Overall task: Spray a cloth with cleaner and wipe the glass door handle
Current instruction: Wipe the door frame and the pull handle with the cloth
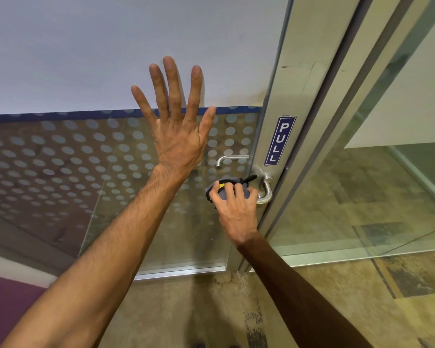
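My left hand (176, 121) lies flat on the glass door (60, 159), fingers spread, holding nothing. Lower right, my right hand (236, 209) grips a bunched grey cloth (224, 189) with black and yellow trim and presses it against the silver lever handle (266, 192) on the metal door frame. The cloth covers most of the lever; only its bent end and round base show. A second handle (230, 159) shows through the glass on the far side. No spray bottle is in view.
A blue PULL sign (280, 140) sits on the aluminium frame above the handle. The glass carries a frosted dot pattern and a frosted upper band. A glass side panel (387, 172) stands to the right. Mottled floor lies below.
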`<state>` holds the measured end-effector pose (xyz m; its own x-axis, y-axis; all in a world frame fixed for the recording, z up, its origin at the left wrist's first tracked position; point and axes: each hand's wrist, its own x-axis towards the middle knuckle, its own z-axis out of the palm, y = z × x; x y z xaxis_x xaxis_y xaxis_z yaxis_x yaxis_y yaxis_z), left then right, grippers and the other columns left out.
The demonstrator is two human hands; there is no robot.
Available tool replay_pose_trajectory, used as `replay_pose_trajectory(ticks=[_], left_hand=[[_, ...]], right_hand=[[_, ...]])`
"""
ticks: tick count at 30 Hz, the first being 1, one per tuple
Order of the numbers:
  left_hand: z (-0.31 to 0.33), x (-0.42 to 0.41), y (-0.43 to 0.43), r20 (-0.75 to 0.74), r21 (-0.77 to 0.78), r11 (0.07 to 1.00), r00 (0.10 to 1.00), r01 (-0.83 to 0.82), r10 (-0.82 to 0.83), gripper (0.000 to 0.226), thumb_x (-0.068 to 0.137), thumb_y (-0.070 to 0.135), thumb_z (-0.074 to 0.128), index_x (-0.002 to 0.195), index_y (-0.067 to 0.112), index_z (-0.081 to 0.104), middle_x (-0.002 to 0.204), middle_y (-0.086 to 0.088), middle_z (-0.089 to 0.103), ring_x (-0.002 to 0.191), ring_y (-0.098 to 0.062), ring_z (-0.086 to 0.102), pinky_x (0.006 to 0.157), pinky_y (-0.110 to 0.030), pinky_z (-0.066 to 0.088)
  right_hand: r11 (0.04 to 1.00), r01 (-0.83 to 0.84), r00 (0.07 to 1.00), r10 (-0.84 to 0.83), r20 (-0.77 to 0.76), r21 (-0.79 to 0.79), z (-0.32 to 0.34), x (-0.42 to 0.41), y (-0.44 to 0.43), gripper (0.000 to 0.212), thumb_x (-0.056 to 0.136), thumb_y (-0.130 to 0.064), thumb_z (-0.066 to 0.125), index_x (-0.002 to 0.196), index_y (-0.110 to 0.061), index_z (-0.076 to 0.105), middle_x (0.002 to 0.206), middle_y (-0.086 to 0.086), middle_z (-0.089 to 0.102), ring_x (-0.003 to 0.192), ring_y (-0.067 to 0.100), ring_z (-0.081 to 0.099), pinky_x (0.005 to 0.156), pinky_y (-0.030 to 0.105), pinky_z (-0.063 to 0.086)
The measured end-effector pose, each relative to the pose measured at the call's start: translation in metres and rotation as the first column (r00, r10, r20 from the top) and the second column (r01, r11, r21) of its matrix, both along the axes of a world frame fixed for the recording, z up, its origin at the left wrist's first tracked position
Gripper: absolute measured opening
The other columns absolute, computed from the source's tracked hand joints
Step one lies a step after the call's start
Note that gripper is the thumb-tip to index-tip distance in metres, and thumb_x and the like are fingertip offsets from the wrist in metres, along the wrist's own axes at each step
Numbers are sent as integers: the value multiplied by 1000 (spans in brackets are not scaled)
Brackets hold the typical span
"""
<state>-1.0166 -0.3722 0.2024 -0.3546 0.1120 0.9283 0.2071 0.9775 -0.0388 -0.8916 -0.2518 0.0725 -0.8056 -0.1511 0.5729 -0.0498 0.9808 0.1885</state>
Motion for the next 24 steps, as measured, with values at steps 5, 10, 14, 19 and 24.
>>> replay_pose_trajectory(ticks=[5, 10, 14, 19, 24], left_hand=[[0, 0, 0, 4, -2, 1000, 1000, -15, 15, 68, 107, 59, 34, 161, 19, 30, 161, -27, 30, 150, -47, 21, 124, -58, -18], [-1, -1, 0, -1, 5, 1000, 1000, -7, 7, 67, 106, 59, 36, 161, 19, 30, 161, -27, 29, 150, -47, 22, 125, -59, -16], [-1, -1, 0, 7, 9, 1000, 1000, 10, -10, 67, 107, 60, 31, 161, 21, 27, 162, -22, 18, 150, -46, 20, 124, -59, -16], [-2, -2, 0, 11, 13, 1000, 1000, 21, -21, 67, 107, 60, 33, 161, 21, 25, 162, -21, 17, 151, -46, 19, 124, -59, -17], [-3, -2, 0, 4, 12, 1000, 1000, 24, -24, 67, 108, 59, 34, 162, 23, 19, 163, -21, 16, 151, -45, 18, 125, -58, -18]], right_hand=[[990, -117, 993, 119, -13, 77, 5, 7, 14, 59, 89, 9, 27, 128, -15, 64, 91, 13, 64, 78, 30, 61, 72, 49, 52], [966, -231, 970, 238, -45, 113, 8, 10, 26, 49, 94, 6, 38, 120, -16, 73, 97, 20, 72, 82, 34, 70, 75, 50, 56], [945, -291, 955, 297, -20, 147, 2, 11, 36, 56, 106, 2, 19, 124, -15, 68, 106, 24, 72, 95, 38, 72, 81, 55, 56], [917, -347, 937, 346, 43, 195, -2, 13, 47, 46, 93, 1, 38, 134, -14, 56, 114, 27, 70, 108, 40, 68, 89, 57, 50], [899, -382, 918, 396, -26, 214, 0, 17, 60, 27, 100, -2, 60, 123, -13, 69, 113, 24, 74, 109, 39, 72, 88, 59, 56]])
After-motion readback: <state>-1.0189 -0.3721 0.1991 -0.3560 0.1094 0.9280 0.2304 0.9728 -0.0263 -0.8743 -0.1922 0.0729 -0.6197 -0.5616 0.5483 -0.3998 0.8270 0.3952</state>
